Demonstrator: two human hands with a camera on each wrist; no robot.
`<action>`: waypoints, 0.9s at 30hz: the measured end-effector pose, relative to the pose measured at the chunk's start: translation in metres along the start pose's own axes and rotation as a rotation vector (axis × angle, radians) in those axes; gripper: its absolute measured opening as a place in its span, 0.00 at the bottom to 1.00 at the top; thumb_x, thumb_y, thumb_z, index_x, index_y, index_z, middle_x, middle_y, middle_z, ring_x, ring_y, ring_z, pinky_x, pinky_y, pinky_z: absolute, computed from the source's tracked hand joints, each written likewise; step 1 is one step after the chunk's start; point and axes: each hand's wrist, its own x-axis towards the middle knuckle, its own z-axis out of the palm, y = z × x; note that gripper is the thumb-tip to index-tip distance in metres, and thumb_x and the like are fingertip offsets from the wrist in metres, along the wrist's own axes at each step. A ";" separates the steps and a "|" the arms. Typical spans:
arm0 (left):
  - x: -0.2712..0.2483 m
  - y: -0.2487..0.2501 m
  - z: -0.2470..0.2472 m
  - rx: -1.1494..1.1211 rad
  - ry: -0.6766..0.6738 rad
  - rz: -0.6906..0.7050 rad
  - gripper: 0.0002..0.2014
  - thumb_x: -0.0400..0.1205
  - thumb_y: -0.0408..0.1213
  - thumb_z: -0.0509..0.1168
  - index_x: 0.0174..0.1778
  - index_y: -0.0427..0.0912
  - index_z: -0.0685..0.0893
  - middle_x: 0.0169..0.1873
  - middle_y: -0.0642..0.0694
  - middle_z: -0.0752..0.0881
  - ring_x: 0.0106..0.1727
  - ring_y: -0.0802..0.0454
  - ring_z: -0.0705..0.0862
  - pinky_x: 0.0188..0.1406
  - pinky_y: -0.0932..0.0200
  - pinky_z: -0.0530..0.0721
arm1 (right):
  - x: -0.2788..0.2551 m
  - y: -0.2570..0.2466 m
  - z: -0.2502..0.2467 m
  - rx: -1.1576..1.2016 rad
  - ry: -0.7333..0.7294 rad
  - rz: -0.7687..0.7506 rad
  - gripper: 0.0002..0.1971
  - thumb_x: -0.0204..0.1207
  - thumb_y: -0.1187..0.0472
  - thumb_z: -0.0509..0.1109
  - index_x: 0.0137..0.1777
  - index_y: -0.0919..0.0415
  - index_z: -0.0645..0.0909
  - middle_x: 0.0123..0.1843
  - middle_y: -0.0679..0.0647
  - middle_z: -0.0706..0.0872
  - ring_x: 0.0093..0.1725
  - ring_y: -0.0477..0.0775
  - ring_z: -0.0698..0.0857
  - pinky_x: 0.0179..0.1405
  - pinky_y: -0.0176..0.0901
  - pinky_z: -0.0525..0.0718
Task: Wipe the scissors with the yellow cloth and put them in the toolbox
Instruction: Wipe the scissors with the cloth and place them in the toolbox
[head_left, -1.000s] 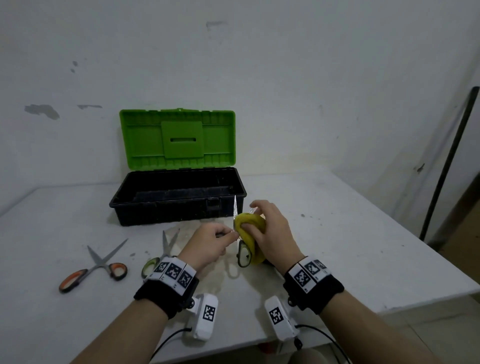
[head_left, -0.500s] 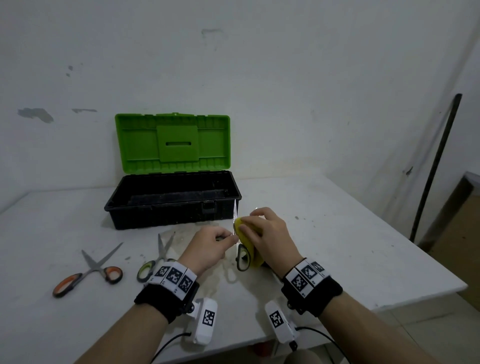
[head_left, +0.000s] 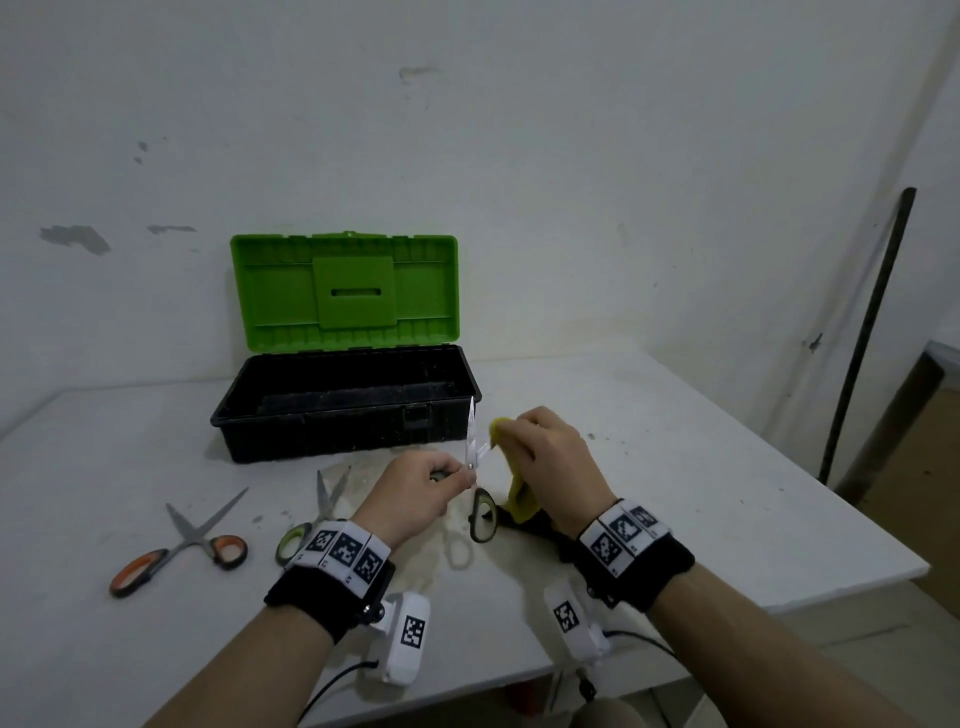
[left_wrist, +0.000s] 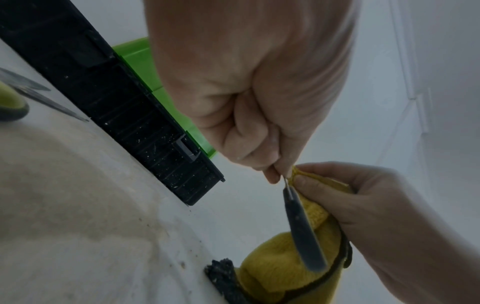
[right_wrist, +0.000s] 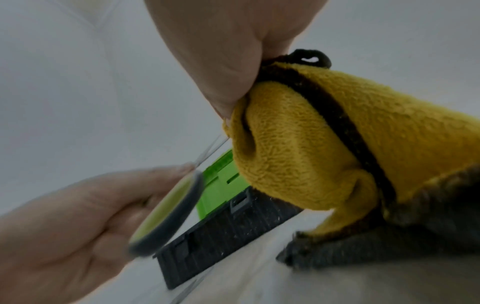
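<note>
My left hand (head_left: 436, 480) pinches a pair of green-handled scissors (head_left: 471, 441) near the pivot, blades opened and pointing up, one handle loop (head_left: 482, 515) hanging below. My right hand (head_left: 545, 449) grips the yellow cloth (head_left: 517, 493) bunched around one blade. In the right wrist view the cloth (right_wrist: 337, 144) hangs from my fingers beside the blades (right_wrist: 210, 153) and the handle loop (right_wrist: 168, 209). The left wrist view shows the scissors (left_wrist: 301, 226) edge-on against the cloth (left_wrist: 285, 265). The black toolbox (head_left: 343, 410) stands open just behind, green lid (head_left: 345, 291) upright.
Two more pairs of scissors lie on the white table (head_left: 701, 467): orange-handled ones (head_left: 187, 540) at the left, green-handled ones (head_left: 324, 506) partly behind my left wrist. A dark rod (head_left: 867, 332) leans on the wall at the right. The table's right edge is close.
My right hand with the cloth has slid up along the blade toward its tip. The blades now stand apart. My left hand keeps its pinch in place.
</note>
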 end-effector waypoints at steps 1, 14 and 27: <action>0.000 0.000 0.000 0.002 -0.003 -0.005 0.11 0.83 0.44 0.71 0.38 0.43 0.89 0.20 0.56 0.79 0.20 0.64 0.74 0.23 0.73 0.71 | 0.006 0.004 -0.005 0.019 0.004 0.074 0.08 0.83 0.56 0.66 0.51 0.54 0.87 0.49 0.50 0.81 0.43 0.52 0.82 0.44 0.43 0.82; 0.001 0.007 -0.003 0.282 -0.008 0.124 0.08 0.85 0.44 0.68 0.40 0.51 0.87 0.36 0.55 0.86 0.38 0.62 0.81 0.32 0.71 0.69 | 0.007 -0.025 -0.013 -0.095 -0.229 0.062 0.09 0.83 0.58 0.64 0.51 0.49 0.87 0.51 0.52 0.77 0.43 0.55 0.82 0.45 0.49 0.84; 0.001 0.001 -0.004 0.315 -0.048 0.133 0.09 0.85 0.45 0.68 0.38 0.52 0.86 0.37 0.54 0.84 0.42 0.59 0.81 0.38 0.61 0.73 | 0.014 -0.018 -0.013 -0.186 -0.242 0.124 0.09 0.84 0.60 0.62 0.51 0.54 0.85 0.51 0.52 0.75 0.43 0.58 0.83 0.44 0.51 0.85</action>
